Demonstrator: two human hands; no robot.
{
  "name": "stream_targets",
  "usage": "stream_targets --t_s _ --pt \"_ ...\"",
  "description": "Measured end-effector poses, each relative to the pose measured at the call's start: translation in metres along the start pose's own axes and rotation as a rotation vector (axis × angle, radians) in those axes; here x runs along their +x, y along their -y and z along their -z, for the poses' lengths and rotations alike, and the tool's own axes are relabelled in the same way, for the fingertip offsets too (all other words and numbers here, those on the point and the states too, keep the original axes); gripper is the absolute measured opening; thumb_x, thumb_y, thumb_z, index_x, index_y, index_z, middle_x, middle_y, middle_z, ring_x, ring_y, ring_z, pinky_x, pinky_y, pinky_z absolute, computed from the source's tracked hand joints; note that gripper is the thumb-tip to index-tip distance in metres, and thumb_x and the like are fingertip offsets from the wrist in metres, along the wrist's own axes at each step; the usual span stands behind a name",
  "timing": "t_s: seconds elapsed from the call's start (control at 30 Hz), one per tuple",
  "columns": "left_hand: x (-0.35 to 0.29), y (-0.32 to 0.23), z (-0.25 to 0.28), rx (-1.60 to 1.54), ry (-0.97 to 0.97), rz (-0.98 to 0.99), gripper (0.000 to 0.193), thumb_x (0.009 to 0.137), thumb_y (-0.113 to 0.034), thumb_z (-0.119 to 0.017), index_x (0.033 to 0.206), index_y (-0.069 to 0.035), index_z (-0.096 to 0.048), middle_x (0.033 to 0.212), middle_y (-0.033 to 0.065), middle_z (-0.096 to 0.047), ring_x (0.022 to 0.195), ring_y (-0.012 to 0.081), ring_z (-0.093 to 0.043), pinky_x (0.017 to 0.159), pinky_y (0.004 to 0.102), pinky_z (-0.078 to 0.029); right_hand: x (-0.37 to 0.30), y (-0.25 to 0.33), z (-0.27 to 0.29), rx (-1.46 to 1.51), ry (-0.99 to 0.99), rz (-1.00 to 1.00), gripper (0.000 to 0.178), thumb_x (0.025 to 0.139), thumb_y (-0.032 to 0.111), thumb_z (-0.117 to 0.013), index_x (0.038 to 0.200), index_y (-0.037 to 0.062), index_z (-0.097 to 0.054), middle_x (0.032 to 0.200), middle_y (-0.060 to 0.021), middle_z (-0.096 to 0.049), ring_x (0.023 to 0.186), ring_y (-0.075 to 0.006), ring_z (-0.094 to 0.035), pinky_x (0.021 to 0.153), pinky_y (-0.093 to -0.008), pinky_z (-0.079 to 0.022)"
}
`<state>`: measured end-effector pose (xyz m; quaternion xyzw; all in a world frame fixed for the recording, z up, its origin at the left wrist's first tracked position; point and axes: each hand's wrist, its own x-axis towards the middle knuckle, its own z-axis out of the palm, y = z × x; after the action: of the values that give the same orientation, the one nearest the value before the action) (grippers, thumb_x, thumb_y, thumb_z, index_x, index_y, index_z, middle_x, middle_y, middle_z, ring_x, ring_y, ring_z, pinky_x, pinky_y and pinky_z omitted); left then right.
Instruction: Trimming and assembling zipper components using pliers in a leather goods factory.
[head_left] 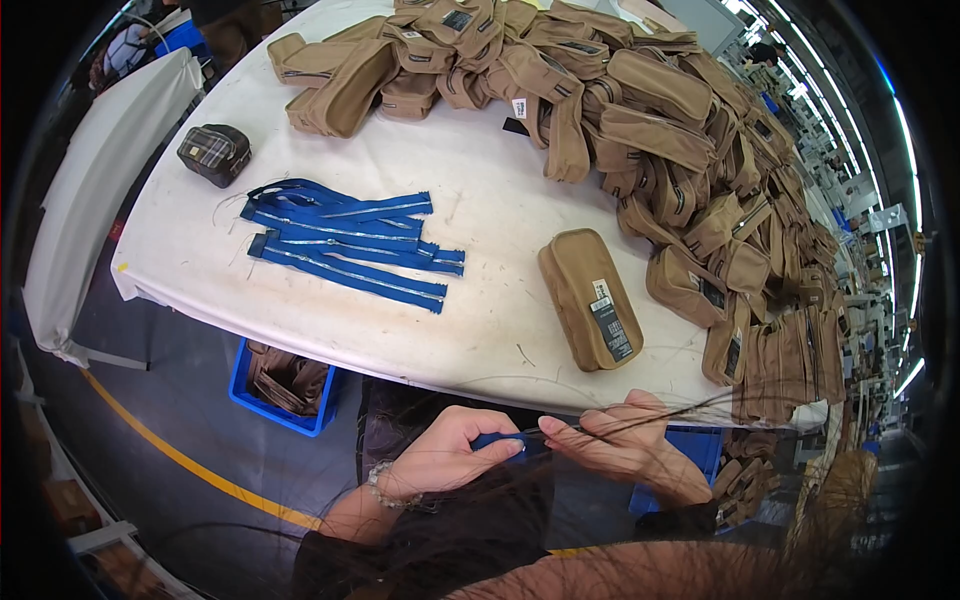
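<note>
Just off the table's near edge, my left hand (450, 448) is closed, its thumb and finger pinching a blue zipper (490, 440), most of which is hidden in the grip. A beaded bracelet circles that wrist. To its right, my right hand (628, 445) has thumb and fingers pressed together; whatever they hold is too small to tell, and loose dark hairs cross the view there. Several blue zippers (350, 240) with silvery teeth lie fanned out on the table, left of centre. A brown fabric pouch (572, 290) with a dark label and white tag lies nearer my right hand.
A large heap of brown pouches (655, 130) covers the far and right side of the white-covered table (190, 270). A small plaid pouch (214, 154) sits at the left. Below the edge stand blue crates, one (240, 385) holding brown pieces. A white-covered bench (100, 190) is farther left.
</note>
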<state>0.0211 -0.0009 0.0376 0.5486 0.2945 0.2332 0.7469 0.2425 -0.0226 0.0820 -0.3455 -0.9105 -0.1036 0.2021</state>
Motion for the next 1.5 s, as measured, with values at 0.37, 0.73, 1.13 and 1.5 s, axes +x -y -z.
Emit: stream_targets --t_s 0.37,0.73,1.13,1.5 --pt "0.004 0.006 0.001 -0.007 -0.015 0.054 0.013 0.086 -0.01 -0.057 0.082 0.003 -0.06 0.065 -0.0006 -0.055 0.062 0.0036 -0.043 0.055 0.0203 -0.039 0.001 -0.002 -0.001 0.132 0.04 0.022 0.035 0.064 0.023 -0.073 0.098 0.0217 -0.067 0.053 0.009 -0.033 0.042 -0.0037 -0.032 0.042 -0.0234 -0.018" --pt "0.003 0.005 -0.005 -0.062 -0.24 0.064 0.013 0.085 -0.011 -0.059 0.079 0.001 -0.061 0.061 -0.0048 -0.05 0.055 0.0 -0.038 0.047 0.0178 -0.032 -0.029 -0.004 -0.013 0.751 -0.35 -0.795 0.045 0.065 0.019 -0.077 0.103 0.0003 -0.062 0.076 -0.0049 -0.057 0.062 -0.0108 -0.047 0.058 -0.0218 -0.037" --pt "0.009 0.014 -0.014 -0.101 -0.354 -0.031 0.013 0.086 -0.011 -0.058 0.083 0.001 -0.061 0.066 -0.0029 -0.053 0.06 0.0022 -0.042 0.054 0.0183 -0.036 -0.044 0.022 -0.05 1.18 -0.554 -1.144 0.026 0.073 0.002 -0.067 0.098 -0.0007 -0.059 0.073 0.0038 -0.049 0.065 -0.0014 -0.04 0.059 -0.0147 -0.031" --pt "0.034 0.05 -0.02 -0.405 -0.414 -0.356 0.011 0.087 -0.004 -0.053 0.087 0.004 -0.061 0.087 0.0019 -0.048 0.078 0.0082 -0.045 0.069 0.019 -0.036 0.004 0.074 -0.098 1.39 -0.868 -1.055 0.013 0.073 -0.002 -0.065 0.083 -0.0013 -0.058 0.086 -0.0013 -0.05 0.069 -0.0057 -0.042 0.06 -0.0186 -0.032"
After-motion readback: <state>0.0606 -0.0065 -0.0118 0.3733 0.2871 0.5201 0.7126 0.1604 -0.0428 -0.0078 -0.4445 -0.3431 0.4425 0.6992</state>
